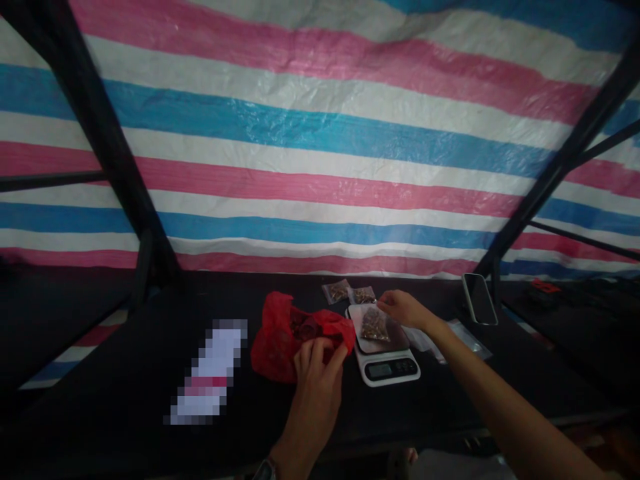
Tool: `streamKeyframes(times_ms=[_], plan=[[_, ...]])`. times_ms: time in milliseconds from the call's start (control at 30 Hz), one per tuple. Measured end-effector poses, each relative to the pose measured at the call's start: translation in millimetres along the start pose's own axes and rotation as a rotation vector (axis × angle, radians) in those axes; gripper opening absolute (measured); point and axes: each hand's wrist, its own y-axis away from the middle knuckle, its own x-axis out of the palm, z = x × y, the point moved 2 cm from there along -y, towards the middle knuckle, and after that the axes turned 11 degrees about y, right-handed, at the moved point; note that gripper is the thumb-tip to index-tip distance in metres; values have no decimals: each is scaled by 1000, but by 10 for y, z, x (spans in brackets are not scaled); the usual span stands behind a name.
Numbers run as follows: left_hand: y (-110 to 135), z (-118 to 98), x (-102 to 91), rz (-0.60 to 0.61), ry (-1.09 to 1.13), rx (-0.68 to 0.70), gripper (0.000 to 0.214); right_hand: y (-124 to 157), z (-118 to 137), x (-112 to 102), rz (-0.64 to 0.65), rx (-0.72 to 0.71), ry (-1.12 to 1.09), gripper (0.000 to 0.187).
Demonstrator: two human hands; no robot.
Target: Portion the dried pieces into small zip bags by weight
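Note:
My left hand grips the near edge of a red plastic bag lying crumpled on the black table. My right hand pinches the top of a small clear bag of brown bits that rests on the plate of a white digital scale. Two more small filled clear bags lie just behind the scale.
A phone lies at the right rear of the table. Clear empty bags lie under my right forearm. A blurred white packet sits left of the red bag. A striped tarp hangs behind, with black frame bars on both sides.

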Motion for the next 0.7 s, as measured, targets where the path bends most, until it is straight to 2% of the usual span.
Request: streamKeyframes(times_ms=[100, 200, 300, 367, 433, 500, 533, 600, 700], plan=[[-74, -33, -107, -36, -50, -10, 23, 46, 35, -27, -4, -42, -83, 21], [-146, 31, -251, -95, -52, -33, 26, 160, 111, -110, -40, -99, -178, 26], [-176, 141, -384, -181, 1, -70, 29, 332, 269, -257, -148, -166, -324, 26], [-170, 183, -446, -249, 32, -83, 30, 468, 452, -381, -258, -200, -384, 22], [-153, 174, -468, -268, 46, -68, 30, 608, 704, -503, -423, -209, -432, 17], [-132, 116, -440, -210, 47, -21, 31, 728, 1015, -572, -575, -204, -550, 13], [-120, 76, -412, -166, 50, 8, 31, 767, 1185, -568, -597, -209, -621, 13], [-91, -3, -345, -89, 62, 56, 30, 788, 1526, -463, -489, -239, -746, 12], [-43, -68, -260, -39, 82, 47, 29, 709, 1864, -131, -240, -218, -877, 16]])
